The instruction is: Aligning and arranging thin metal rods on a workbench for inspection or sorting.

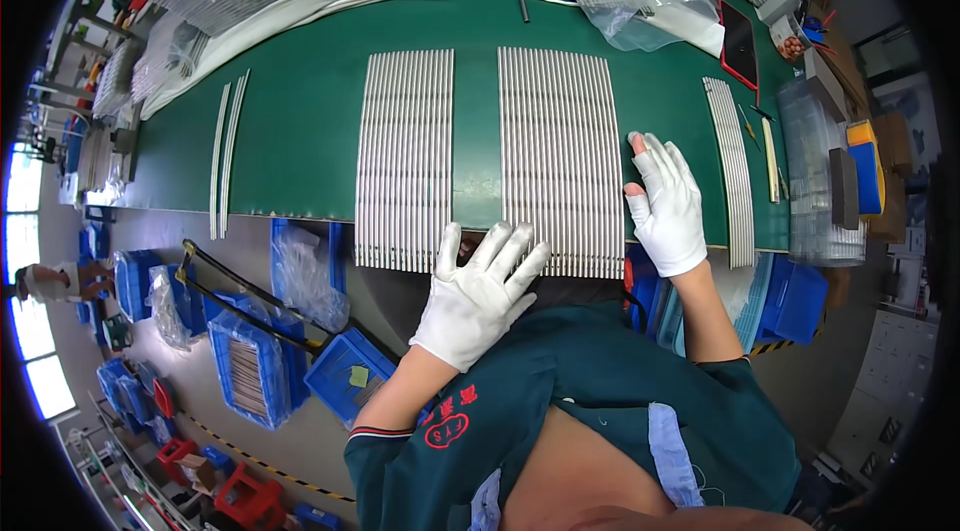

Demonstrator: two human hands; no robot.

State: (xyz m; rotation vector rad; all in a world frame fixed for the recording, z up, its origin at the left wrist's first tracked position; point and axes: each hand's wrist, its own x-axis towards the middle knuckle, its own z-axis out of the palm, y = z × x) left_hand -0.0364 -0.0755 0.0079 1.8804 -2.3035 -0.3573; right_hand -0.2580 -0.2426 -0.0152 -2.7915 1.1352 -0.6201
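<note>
Left hand (470,301) spread at the near ends, right hand (670,208) open alongside, both seemingly empty (left's contact unclear): the right-hand rod row (560,151) on the table (300,131) probably wants light, even pressure.

Your shirt (600,351): red marks at chest, near your left sleeve. Badge (447,431): rounded red outline, short row of red Latin capitals inside, tilted. Just above badge: red characters (455,403) of East Asian script, slanting up to right, partly bent by cloth folds. Yellow-green slip (359,376) in blue bin (325,363), to your left: any writing too small to read. Beyond bin: floor tape (290,478), black-and-yellow warning stripes.
</note>
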